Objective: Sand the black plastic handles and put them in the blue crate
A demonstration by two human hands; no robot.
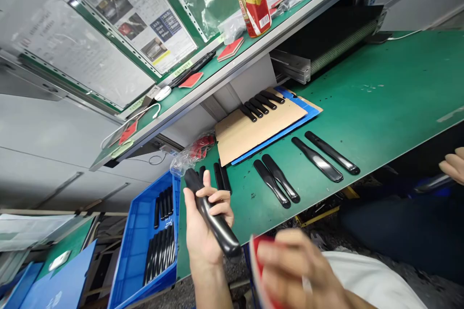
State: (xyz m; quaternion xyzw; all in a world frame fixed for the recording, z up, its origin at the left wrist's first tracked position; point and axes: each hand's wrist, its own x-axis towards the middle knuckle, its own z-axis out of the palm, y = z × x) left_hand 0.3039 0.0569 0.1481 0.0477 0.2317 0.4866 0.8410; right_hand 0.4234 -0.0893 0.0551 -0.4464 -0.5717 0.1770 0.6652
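My left hand (206, 244) is wrapped round a glossy black handle (219, 227), which slants down to the right above the table's front edge. My right hand (302, 265), smeared by motion, grips a red pad (258, 263) with a pale edge, apart from the handle and to its right. On the green table, two black handles (277, 178) lie side by side, and another pair (321, 154) rests further right. More dark handles (222, 177) stand partly hidden behind my left hand.
Several black handles lie on a cardboard sheet (259, 130) at the back. A blue crate (136, 251) holds more at left. Above runs a shelf with a red-and-yellow can (252, 0) and red pads (231, 49). Another person's hand (453, 165) is at far right.
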